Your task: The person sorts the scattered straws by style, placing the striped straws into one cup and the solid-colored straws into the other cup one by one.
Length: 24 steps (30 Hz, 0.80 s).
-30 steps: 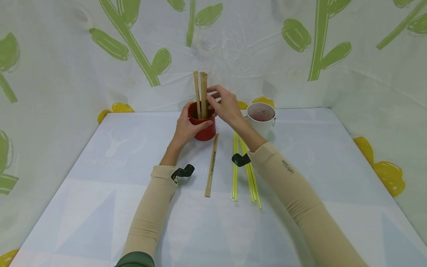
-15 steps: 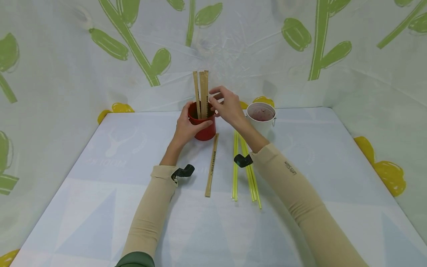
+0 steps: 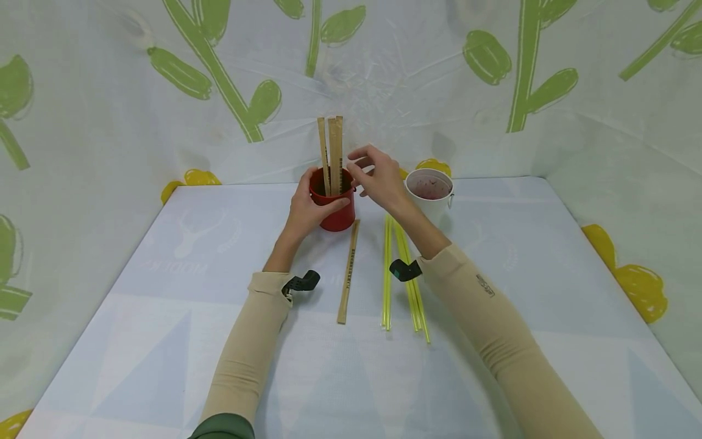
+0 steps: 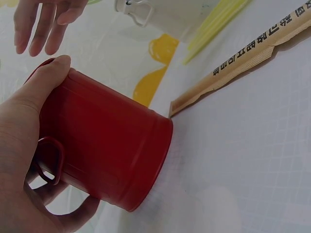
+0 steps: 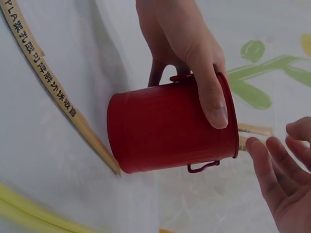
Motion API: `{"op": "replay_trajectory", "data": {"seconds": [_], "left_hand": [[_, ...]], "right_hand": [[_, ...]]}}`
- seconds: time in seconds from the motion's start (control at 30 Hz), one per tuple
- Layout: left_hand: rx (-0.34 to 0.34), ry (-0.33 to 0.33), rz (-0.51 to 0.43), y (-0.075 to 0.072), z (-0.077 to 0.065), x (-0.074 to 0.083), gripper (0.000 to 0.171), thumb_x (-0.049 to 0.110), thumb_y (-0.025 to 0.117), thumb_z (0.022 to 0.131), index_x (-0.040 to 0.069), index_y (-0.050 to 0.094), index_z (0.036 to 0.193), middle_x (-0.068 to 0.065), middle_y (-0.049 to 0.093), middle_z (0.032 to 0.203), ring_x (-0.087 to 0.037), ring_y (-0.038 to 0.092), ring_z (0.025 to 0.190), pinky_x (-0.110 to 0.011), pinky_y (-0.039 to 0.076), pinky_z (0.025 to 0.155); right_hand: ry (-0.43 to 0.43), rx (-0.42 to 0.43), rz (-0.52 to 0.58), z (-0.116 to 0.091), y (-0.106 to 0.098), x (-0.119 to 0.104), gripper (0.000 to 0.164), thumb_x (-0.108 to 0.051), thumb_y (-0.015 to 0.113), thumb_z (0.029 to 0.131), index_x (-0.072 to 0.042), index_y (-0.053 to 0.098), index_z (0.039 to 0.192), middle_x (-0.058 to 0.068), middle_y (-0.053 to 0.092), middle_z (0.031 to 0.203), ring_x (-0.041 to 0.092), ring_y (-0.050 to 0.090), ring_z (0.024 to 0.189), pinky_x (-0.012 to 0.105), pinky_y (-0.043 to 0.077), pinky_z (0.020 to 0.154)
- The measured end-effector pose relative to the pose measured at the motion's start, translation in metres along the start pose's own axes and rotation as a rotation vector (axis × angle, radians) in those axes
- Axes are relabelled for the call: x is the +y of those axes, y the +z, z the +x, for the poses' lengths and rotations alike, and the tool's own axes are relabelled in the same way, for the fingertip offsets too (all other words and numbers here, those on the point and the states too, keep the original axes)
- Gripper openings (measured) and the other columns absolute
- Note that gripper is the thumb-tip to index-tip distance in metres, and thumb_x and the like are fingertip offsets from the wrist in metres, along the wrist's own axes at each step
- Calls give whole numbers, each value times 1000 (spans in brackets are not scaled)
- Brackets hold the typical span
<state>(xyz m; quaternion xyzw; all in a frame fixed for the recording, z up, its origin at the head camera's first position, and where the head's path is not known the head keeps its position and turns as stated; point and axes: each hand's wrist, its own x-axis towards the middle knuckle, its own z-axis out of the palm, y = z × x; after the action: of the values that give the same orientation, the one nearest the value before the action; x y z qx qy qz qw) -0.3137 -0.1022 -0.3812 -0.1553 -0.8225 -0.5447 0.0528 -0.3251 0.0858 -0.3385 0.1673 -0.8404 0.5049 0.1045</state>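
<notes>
My left hand point(image 3: 308, 210) grips the small red metal bucket point(image 3: 337, 216), its thumb over the near side by the rim. Several paper-wrapped straws point(image 3: 333, 152) stand upright in the bucket, their lower ends hidden inside. Just right of the rim is my right hand point(image 3: 379, 177), its fingers loosely bent and nothing between them; the right wrist view shows these fingers point(image 5: 274, 170) apart from the bucket, near the straw tops. One more wrapped straw point(image 3: 348, 274), with printed characters, lies on the table in front of the bucket.
A white bucket point(image 3: 430, 204) with stained insides stands at the back right, partly behind the right forearm. Several thin yellow-green tubes point(image 3: 386, 292) lie on the table point(image 3: 219, 341) below it. A leaf-patterned sheet point(image 3: 395, 91) hangs behind the table's back edge.
The right hand has let go of a wrapped straw in the red bucket and drawn back slightly to the right. The left hand and the bucket have stayed in place.
</notes>
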Motion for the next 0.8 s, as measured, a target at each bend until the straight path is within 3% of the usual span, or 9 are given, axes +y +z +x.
{"op": "replay_trajectory", "data": {"seconds": [0.27, 0.6, 0.8], "left_hand": [[8, 7, -4, 2, 2, -1, 83, 24, 78, 83, 9, 29, 148, -13, 44, 147, -29, 41, 137, -49, 43, 111], [11, 10, 0, 1, 0, -1, 84, 24, 78, 83, 9, 28, 149, -13, 44, 148, -29, 41, 136, -49, 42, 111], [7, 24, 3, 2, -1, 0, 83, 23, 77, 84, 8, 28, 149, -14, 43, 149, -30, 41, 137, -48, 42, 111]], "right_hand": [[61, 1, 20, -14, -2, 7, 29, -28, 59, 98, -14, 58, 123, 8, 69, 114, 20, 71, 80, 28, 60, 62], [109, 4, 72, -33, 0, 22, 29, -30, 61, 97, -15, 59, 122, 7, 70, 112, 22, 73, 81, 29, 60, 62], [105, -2, 95, -43, 2, 27, 28, -29, 62, 97, -14, 60, 120, 9, 70, 111, 30, 73, 83, 30, 60, 61]]}}
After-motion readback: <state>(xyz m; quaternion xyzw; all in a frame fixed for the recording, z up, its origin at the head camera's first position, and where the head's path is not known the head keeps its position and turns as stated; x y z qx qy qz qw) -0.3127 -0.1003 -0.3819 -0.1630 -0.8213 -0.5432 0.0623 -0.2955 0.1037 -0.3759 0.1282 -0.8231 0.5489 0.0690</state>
